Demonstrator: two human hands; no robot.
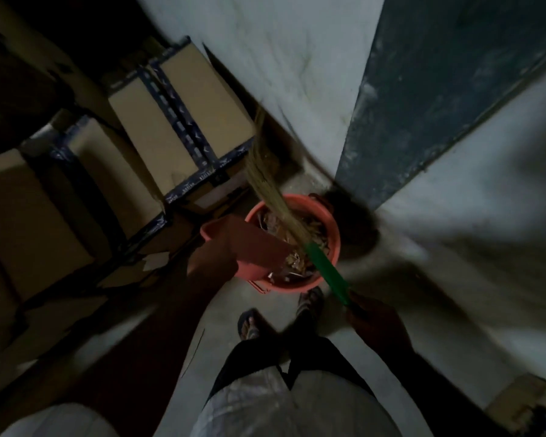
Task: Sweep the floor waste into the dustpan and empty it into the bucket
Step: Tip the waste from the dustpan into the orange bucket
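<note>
Now the dustpan (253, 247) tilts over the bucket (286, 287) rim.
Your left hand (211, 260) holds it; your right hand (372, 316) grips the broom (326, 270).

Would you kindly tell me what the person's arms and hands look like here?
The left forearm and right forearm look bare, no sleeves showing. The left hand and right hand wear no gloves, and I can make out no watch or rings, though the dim, blurred picture could hide small details.

Pale floor (212, 313) bears orange bucket (292, 287), cardboard boxes (152, 134) and two sandalled feet (249, 323)
</note>
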